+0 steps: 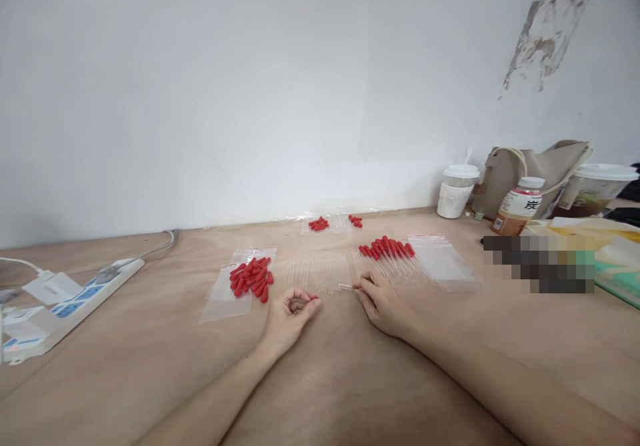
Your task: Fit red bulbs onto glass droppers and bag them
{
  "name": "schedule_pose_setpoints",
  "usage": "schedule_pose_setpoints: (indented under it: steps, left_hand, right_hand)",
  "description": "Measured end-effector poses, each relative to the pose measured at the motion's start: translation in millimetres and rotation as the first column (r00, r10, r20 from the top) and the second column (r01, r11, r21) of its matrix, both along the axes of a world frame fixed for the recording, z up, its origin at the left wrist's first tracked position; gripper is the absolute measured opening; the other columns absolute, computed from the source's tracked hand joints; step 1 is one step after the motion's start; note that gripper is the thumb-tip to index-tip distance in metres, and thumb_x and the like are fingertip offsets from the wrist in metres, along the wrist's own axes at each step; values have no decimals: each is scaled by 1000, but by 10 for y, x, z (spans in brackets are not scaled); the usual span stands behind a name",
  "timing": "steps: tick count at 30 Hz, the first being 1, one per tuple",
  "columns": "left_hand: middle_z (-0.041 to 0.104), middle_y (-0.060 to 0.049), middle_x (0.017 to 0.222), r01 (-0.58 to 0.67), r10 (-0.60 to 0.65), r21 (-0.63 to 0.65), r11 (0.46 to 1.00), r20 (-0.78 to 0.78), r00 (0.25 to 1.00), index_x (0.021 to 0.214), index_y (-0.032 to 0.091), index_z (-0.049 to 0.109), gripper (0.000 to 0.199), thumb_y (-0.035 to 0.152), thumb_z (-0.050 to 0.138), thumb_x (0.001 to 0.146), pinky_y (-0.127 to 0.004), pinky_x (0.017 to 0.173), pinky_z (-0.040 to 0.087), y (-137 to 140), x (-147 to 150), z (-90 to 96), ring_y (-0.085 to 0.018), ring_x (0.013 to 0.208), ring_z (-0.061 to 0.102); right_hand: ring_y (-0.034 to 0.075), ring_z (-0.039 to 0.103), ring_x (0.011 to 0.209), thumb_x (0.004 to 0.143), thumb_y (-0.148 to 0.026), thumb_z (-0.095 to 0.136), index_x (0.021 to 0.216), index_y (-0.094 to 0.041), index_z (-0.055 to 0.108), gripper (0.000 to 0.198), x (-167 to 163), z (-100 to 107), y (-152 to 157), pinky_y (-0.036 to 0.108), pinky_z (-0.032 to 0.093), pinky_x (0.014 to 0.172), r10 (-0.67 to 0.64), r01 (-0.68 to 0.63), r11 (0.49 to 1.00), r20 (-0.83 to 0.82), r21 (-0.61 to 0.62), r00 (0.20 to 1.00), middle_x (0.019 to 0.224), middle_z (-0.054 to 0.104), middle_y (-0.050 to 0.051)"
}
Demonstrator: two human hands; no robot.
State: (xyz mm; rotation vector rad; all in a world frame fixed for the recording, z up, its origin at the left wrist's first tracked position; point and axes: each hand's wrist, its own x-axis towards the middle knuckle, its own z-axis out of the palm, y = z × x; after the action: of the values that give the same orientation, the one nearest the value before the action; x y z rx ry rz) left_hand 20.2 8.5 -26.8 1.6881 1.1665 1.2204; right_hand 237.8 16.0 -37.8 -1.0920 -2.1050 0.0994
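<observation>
My left hand (290, 314) is closed in a pinch, a red rubber dropper bulb (314, 297) just showing at its fingertips. In my right hand (381, 303) a thin clear glass dropper tube (346, 287) is pinched, one end pointing left toward the bulb; the two are apart. Bare glass tubes (325, 273) lie in a row beyond my hands. To the left, a pile of red bulbs (250, 278) rests on a clear zip bag (215, 299). Past my right hand lie several droppers fitted with red bulbs (387, 247), side by side.
Another zip bag (445, 266) lies right of the droppers. Small groups of red bulbs (319, 223) sit near the wall. A power strip (75, 307) is at the left. A lidded cup (456, 193), a bottle (519, 207) and a beige bag (540, 166) stand at the right.
</observation>
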Motion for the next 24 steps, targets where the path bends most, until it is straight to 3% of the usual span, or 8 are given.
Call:
schedule_pose_setpoints:
  steps: [3, 5, 9, 14, 24]
  left_hand:
    - [64, -5, 83, 52, -52, 11, 999, -6, 999, 86, 16, 48, 20, 27, 59, 73, -26, 61, 50, -2, 0, -87, -15, 71, 63]
    - [62, -8, 96, 98, -95, 34, 995, -93, 991, 100, 16, 49, 26, 24, 56, 76, -30, 71, 50, -9, -12, -90, -17, 83, 62]
    - [60, -6, 106, 147, -88, 150, 978, -344, 935, 95, 20, 61, 19, 23, 50, 81, -35, 87, 42, -16, -35, -51, -19, 100, 54]
    - [61, -5, 100, 136, -56, 196, 971, -368, 928, 94, 20, 63, 19, 23, 49, 81, -31, 83, 43, -10, -36, -36, -18, 94, 55]
    - [62, -1, 81, 153, -105, 121, 981, -330, 938, 86, 18, 60, 19, 29, 45, 84, -23, 68, 42, -46, -21, 4, -15, 77, 56]
  right_hand:
    - [14, 50, 82, 85, -21, 35, 87, -16, 56, 22, -15, 15, -9, 27, 42, 76, 30, -31, 999, -18, -23, 999, 87, 50, 7]
    - [13, 51, 78, 86, -21, 34, 88, -17, 57, 23, -44, 34, -27, 25, 41, 73, 65, -67, 996, -32, -61, 997, 83, 53, 5]
    - [12, 53, 75, 87, -23, 34, 90, -19, 59, 26, -120, 70, -73, 24, 41, 70, 100, -106, 987, -54, -121, 994, 78, 58, 3]
    - [14, 54, 75, 85, -25, 37, 90, -19, 61, 25, -155, 54, -78, 26, 40, 71, 137, -145, 981, -67, -126, 988, 76, 61, 3]
    - [14, 58, 74, 85, -28, 38, 91, -24, 63, 26, -171, 73, -65, 30, 35, 78, 226, -234, 947, -58, -220, 972, 82, 67, 1]
